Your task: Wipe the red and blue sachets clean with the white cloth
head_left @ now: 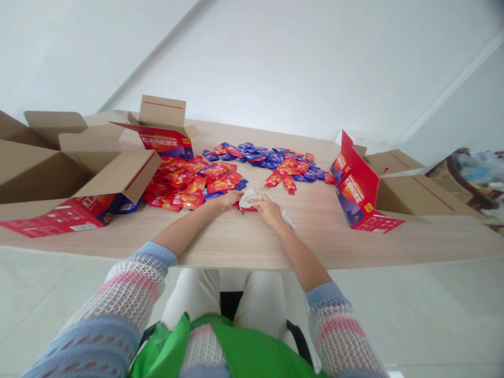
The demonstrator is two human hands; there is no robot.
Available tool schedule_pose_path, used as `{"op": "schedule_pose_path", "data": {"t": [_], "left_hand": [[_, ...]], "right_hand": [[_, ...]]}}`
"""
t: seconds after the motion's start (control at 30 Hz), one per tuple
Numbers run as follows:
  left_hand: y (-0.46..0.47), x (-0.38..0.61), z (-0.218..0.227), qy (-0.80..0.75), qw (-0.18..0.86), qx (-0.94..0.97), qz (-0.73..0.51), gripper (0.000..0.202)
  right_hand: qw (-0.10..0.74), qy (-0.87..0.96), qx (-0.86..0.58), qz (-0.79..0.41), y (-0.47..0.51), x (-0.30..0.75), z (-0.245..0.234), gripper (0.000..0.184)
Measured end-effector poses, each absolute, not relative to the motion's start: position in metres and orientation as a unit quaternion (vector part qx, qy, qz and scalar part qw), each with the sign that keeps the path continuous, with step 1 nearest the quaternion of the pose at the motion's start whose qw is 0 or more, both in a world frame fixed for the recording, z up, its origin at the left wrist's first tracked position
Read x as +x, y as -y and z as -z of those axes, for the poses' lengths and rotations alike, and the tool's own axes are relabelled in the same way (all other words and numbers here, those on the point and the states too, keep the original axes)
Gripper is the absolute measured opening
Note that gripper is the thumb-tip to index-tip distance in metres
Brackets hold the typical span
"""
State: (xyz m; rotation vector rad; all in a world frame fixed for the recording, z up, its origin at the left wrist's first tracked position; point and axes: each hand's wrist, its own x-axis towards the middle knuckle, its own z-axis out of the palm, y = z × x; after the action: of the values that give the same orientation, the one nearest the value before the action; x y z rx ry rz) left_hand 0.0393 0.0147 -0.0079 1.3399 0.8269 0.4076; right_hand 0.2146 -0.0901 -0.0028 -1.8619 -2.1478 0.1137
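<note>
My left hand (227, 201) rests on the wooden tabletop just in front of a heap of red and orange sachets (185, 181), its fingertips beside a small red sachet (247, 209). A crumpled white tissue or wipe (249, 199) lies over that sachet, between my hands. My right hand (270, 211) sits on the tissue, and a white corner (288, 221) sticks out beyond it. Farther back spreads a mixed pile of blue and red sachets (260, 160). Whether my left hand grips anything is hidden.
Open cardboard boxes (47, 168) stand at the left and others (413, 194) at the right, with printed red cartons (59, 220) (358, 184) beside them. The table's near edge (252, 264) lies below my wrists. A green garment (244, 352) covers my lap.
</note>
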Motion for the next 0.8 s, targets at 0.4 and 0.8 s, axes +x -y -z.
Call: {"op": "schedule_pose_path", "data": {"t": [0.4, 0.8], "left_hand": [[0.019, 0.046, 0.020, -0.434, 0.548, 0.647, -0.304, 0.035], [0.030, 0.025, 0.044, -0.413, 0.501, 0.665, -0.369, 0.077]], "right_hand": [[0.098, 0.674, -0.732, -0.022, 0.100, 0.225, 0.006, 0.044], [0.142, 0.593, -0.789, 0.071, 0.127, 0.196, 0.014, 0.042]]}}
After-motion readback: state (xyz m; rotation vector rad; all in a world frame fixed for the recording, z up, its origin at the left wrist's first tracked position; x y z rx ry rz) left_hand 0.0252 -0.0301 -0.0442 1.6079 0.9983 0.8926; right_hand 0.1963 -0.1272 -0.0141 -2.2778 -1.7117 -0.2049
